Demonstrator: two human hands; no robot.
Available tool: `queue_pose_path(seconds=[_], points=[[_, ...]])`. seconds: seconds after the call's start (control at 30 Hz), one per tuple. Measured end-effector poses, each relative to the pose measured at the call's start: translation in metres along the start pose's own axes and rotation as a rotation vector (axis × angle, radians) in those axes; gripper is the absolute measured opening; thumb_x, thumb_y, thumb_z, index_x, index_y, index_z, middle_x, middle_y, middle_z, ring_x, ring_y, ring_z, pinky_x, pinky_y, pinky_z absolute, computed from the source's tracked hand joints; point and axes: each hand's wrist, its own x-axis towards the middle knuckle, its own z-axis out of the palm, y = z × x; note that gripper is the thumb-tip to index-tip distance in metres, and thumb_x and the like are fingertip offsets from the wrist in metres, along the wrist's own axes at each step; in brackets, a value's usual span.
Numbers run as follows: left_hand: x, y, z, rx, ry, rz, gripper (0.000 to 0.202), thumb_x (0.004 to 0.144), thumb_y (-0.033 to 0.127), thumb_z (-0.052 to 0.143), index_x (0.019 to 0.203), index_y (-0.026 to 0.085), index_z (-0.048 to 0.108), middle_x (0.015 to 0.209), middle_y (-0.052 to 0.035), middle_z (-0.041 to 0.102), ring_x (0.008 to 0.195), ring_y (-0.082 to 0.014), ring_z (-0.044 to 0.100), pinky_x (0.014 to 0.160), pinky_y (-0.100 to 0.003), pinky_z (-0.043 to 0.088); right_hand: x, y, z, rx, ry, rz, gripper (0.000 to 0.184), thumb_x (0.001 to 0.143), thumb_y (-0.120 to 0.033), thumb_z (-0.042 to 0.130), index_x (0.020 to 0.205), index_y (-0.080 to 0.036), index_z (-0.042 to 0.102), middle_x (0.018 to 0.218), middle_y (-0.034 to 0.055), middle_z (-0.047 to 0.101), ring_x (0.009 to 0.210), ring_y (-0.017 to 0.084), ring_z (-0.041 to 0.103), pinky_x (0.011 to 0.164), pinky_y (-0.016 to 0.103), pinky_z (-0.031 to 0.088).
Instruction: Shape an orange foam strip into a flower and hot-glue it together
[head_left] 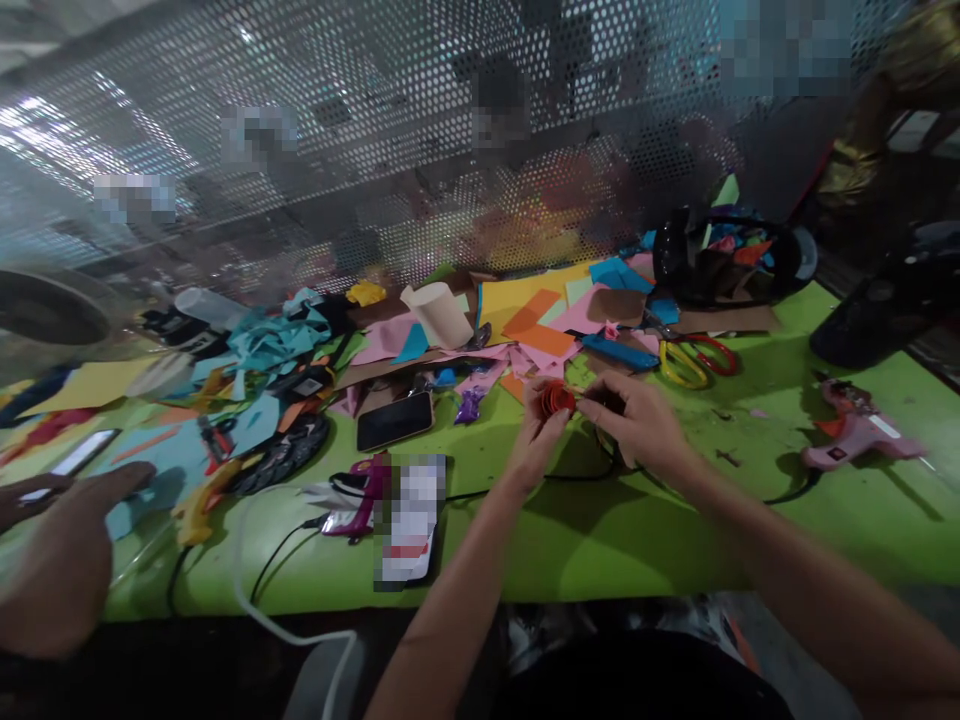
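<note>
Green table [600,565]: strewn with coloured paper scraps towards the far side; the red roll is held just above its middle, in front of the scraps.
Right hand [637,415]: thumb and fingers brought near each other at the roll's right edge; whether they pinch it or only touch it, I cannot tell.
Left hand [535,438]: closed round the roll's left side and underside, thumb at the front.
Red roll [556,398]: looks like coiled paper, so probably very light, soft and springy, with little slip; a hard squeeze would likely crush it.
Roll's side: probably the best hold, a gentle pinch with thumb and fingertips keeping the layers from uncoiling.
Roll's outer end: too small to make out; best taken lightly, as thin paper may tear.
</note>
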Motion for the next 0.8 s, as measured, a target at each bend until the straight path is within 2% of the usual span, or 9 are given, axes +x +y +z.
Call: queue_pose_path(seconds=[0.17,0.27,0.4,0.53,0.67,0.73,0.8], points=[[-0.0022,-0.0006,0.0028,0.058,-0.072,0.094,0.035,0.089,0.044,0.059,0.115,0.026,0.046,0.11,-0.0033,0.05,0.103,-0.0192,0.05,0.098,-0.033,0.042,-0.0014,0.0023,0.0039,-0.061,-0.015,0.043,0.012,0.084,-0.03,0.063,0.077,-0.02,0.06,0.067,-0.0016,0.062,0.061,0.015,0.056,0.056,0.025,0.037],[-0.0037,0.0019,0.0044,0.088,-0.134,0.092,0.032,0.09,0.042,0.058,0.115,0.024,0.046,0.111,-0.0044,0.053,0.105,-0.0204,0.052,0.098,-0.035,0.042,-0.0009,0.0035,0.0048,-0.054,0.011,0.063,0.007,0.078,-0.022,0.063,0.073,-0.02,0.059,0.063,-0.0023,0.06,0.059,0.015,0.055,0.054,0.025,0.036],[-0.0053,0.0057,0.0051,0.127,-0.162,0.072,0.031,0.09,0.04,0.058,0.113,0.024,0.046,0.111,-0.004,0.054,0.104,-0.0205,0.052,0.097,-0.035,0.042,-0.0001,0.0027,0.0035,-0.095,0.047,0.037,0.007,0.075,-0.016,0.063,0.071,-0.02,0.06,0.063,-0.0021,0.061,0.058,0.015,0.056,0.053,0.025,0.035],[-0.0062,0.0058,0.0045,0.163,-0.159,0.035,0.031,0.089,0.039,0.057,0.113,0.024,0.045,0.108,-0.0029,0.052,0.102,-0.0198,0.05,0.096,-0.035,0.041,0.0009,0.002,0.0009,-0.174,0.063,-0.053,0.011,0.074,-0.011,0.063,0.079,-0.02,0.064,0.074,0.0008,0.066,0.063,0.017,0.058,0.057,0.027,0.04],[-0.0063,0.0049,0.0038,0.123,-0.183,-0.003,0.034,0.089,0.038,0.058,0.116,0.024,0.043,0.111,-0.0027,0.051,0.106,-0.0203,0.05,0.1,-0.035,0.039,0.0012,0.0055,0.0006,-0.123,0.045,-0.274,0.03,0.077,-0.006,0.059,0.099,-0.024,0.07,0.1,0.0059,0.068,0.091,0.021,0.065,0.075,0.03,0.049],[-0.0062,0.0048,0.0037,0.1,-0.178,-0.018,0.035,0.088,0.04,0.059,0.115,0.024,0.044,0.111,-0.0031,0.051,0.108,-0.0213,0.05,0.101,-0.035,0.04,0.001,0.0068,0.0012,-0.086,0.032,-0.311,0.034,0.078,-0.003,0.056,0.098,-0.025,0.073,0.098,0.0049,0.068,0.092,0.02,0.065,0.078,0.03,0.05],[-0.006,0.0052,0.0041,0.074,-0.168,-0.015,0.036,0.087,0.042,0.06,0.114,0.023,0.044,0.112,-0.0037,0.051,0.111,-0.0223,0.05,0.101,-0.036,0.04,0.0008,0.0067,0.0015,-0.068,0.044,-0.286,0.033,0.078,-0.002,0.056,0.093,-0.025,0.074,0.092,0.0039,0.068,0.086,0.019,0.065,0.075,0.03,0.05]])
